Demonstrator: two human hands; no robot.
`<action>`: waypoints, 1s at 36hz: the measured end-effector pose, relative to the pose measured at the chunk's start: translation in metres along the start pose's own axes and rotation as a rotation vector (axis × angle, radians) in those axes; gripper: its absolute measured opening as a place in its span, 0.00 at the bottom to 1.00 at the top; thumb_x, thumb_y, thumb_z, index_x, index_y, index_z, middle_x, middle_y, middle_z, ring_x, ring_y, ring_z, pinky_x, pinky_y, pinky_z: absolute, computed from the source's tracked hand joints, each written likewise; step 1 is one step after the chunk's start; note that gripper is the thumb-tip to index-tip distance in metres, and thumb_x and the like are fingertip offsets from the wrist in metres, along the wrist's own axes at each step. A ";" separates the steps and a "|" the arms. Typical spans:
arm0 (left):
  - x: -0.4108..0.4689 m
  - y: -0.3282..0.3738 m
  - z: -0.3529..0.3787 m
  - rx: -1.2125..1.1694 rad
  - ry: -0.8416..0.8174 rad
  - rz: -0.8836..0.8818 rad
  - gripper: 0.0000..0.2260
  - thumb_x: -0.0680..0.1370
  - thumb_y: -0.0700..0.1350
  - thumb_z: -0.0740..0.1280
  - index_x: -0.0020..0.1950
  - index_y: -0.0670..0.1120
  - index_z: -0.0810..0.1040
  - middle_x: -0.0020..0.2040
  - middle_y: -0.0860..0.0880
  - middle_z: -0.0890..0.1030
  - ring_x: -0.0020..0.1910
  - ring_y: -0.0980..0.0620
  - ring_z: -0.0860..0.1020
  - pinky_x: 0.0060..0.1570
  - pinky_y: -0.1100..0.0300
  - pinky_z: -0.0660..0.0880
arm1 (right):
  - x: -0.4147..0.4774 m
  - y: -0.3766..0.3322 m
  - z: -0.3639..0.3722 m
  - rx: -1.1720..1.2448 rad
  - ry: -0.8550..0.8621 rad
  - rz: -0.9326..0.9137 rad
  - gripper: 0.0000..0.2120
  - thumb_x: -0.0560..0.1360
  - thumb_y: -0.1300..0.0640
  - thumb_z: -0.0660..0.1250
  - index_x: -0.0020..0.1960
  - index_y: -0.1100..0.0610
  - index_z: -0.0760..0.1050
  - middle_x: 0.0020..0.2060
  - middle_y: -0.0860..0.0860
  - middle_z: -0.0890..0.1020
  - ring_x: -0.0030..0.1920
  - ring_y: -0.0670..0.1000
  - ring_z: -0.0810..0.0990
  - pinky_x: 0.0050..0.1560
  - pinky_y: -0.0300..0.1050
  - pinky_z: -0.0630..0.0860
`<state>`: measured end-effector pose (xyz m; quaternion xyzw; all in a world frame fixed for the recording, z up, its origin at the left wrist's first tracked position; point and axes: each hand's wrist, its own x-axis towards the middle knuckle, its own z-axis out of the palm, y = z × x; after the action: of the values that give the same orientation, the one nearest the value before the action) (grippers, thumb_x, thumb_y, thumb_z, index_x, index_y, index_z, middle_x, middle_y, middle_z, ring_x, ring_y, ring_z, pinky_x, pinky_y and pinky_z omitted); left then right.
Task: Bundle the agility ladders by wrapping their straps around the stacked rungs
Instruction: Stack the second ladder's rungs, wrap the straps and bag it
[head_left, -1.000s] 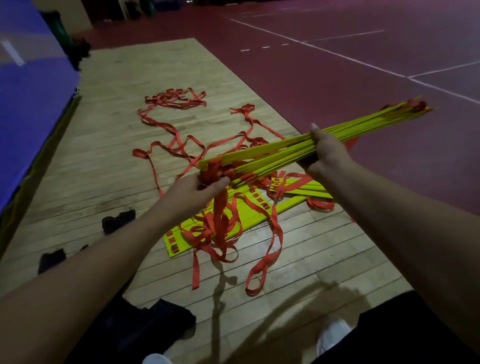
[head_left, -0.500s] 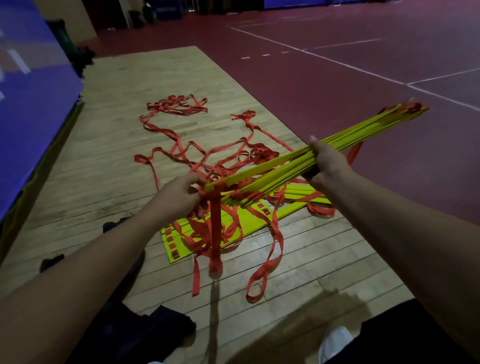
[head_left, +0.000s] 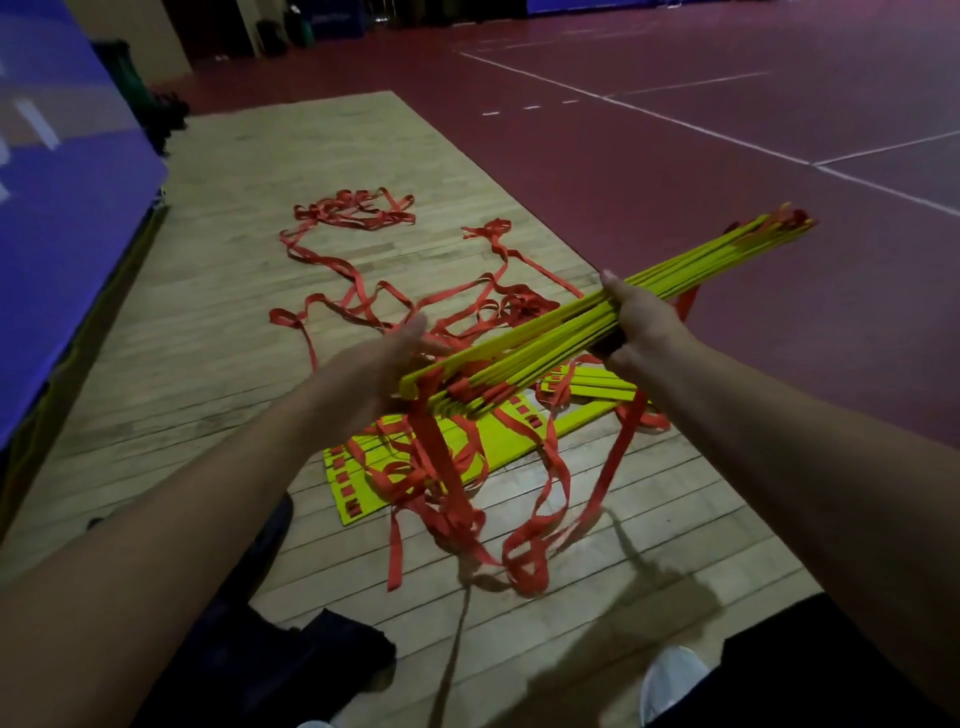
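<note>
Left hand (head_left: 382, 358) has left its pinch at the strap end and now lies, motion-blurred, with fingers extended against the near end of the stacked rungs (head_left: 545, 338). Right hand (head_left: 641, 325) remains clamped around the stack at mid-length, thumb on top and fingers curled beneath, holding it tilted above the wooden floor (head_left: 234, 312). Red straps (head_left: 431, 452) hang from the near end, just right of the left fingers, down onto a second ladder (head_left: 498, 441) lying flat. Loose strap coils (head_left: 353, 213) trail farther away.
</note>
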<state>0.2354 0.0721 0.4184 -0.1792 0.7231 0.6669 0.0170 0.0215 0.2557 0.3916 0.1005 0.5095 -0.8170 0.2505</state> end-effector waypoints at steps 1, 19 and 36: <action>-0.003 0.003 0.007 0.101 -0.057 -0.040 0.25 0.74 0.65 0.66 0.63 0.50 0.77 0.63 0.45 0.77 0.62 0.45 0.75 0.65 0.48 0.71 | 0.000 0.002 0.001 -0.028 -0.010 -0.007 0.09 0.77 0.56 0.73 0.51 0.61 0.78 0.39 0.56 0.81 0.38 0.57 0.85 0.37 0.54 0.83; 0.005 -0.038 0.071 0.534 -0.019 0.028 0.32 0.71 0.63 0.73 0.69 0.51 0.69 0.51 0.54 0.79 0.48 0.56 0.80 0.49 0.59 0.80 | -0.032 0.024 0.036 0.020 -0.252 0.030 0.11 0.76 0.61 0.62 0.55 0.65 0.75 0.47 0.60 0.80 0.39 0.56 0.83 0.45 0.50 0.83; -0.023 -0.050 0.067 0.415 0.158 0.662 0.24 0.78 0.59 0.56 0.70 0.52 0.74 0.65 0.58 0.75 0.65 0.56 0.73 0.56 0.49 0.78 | -0.017 0.006 0.015 0.200 -0.074 0.063 0.08 0.77 0.64 0.59 0.38 0.59 0.67 0.31 0.53 0.72 0.29 0.52 0.75 0.36 0.43 0.76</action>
<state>0.2566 0.1399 0.3695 0.0198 0.8603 0.4600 -0.2188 0.0405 0.2458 0.4015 0.1108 0.4125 -0.8586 0.2836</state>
